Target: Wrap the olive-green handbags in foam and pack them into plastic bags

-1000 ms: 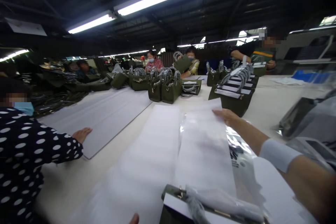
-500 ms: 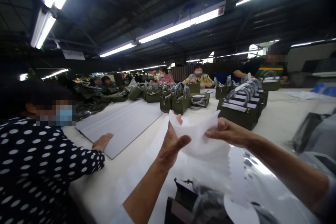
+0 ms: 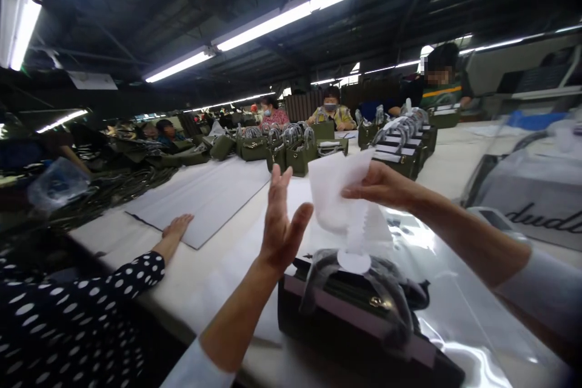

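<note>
My right hand [image 3: 379, 185] pinches a folded sheet of thin white paper [image 3: 331, 188] between thumb and fingers, held up above the table. To its left, my left hand [image 3: 284, 218] is raised with fingers stretched and thumb apart, touching nothing. Below both hands stands a dark green handbag [image 3: 354, 339]. Its handles [image 3: 400, 297] are wrapped in clear plastic, and a white tag [image 3: 354, 260] with a scalloped strip hangs by them. Clear plastic sheeting [image 3: 473, 309] lies right of the bag.
A co-worker's hand [image 3: 179, 227] rests on a large grey-white board [image 3: 204, 200] at the left. Rows of green handbags [image 3: 297, 157] stand across the table, with more [image 3: 409, 145] at the right. A plastic-covered bag with lettering [image 3: 541, 194] sits at the right edge.
My left hand has let go of the paper and opened, while my right hand keeps it. The view has tilted down, showing more of the near handbag. The co-worker at left has leaned lower.
</note>
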`<state>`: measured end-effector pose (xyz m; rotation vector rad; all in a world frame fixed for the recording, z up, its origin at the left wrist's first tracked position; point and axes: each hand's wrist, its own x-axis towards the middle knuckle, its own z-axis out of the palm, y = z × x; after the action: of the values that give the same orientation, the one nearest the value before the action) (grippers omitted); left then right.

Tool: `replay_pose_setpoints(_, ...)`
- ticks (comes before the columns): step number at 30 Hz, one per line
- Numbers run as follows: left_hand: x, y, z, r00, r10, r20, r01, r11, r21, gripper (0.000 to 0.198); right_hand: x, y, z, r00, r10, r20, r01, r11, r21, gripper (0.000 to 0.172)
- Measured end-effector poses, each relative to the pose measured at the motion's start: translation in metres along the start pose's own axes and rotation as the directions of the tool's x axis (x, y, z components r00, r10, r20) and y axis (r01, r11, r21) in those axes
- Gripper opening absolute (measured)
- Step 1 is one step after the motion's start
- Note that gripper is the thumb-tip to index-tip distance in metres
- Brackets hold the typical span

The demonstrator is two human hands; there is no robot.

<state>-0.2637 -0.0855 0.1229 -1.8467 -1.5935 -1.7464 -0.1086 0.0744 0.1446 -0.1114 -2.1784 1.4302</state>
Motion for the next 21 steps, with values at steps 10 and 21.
replay_pose_setpoints(10,-0.122,0.029,0.019,0.983,0.182,0.001,-0.151,0.811,0.566,0.051,-0.057,-0.002,0.007,0.940,-0.057,0.336,0.285,0.672,-0.684,0.023)
replay_pose_setpoints(21,-0.103,0.026,0.049,0.990,0.065,-0.125,-0.011,0.918,0.395,0.017,-0.095,-0.031,0.060,0.942,-0.332,-0.055,0.130,0.509,-0.851,0.057)
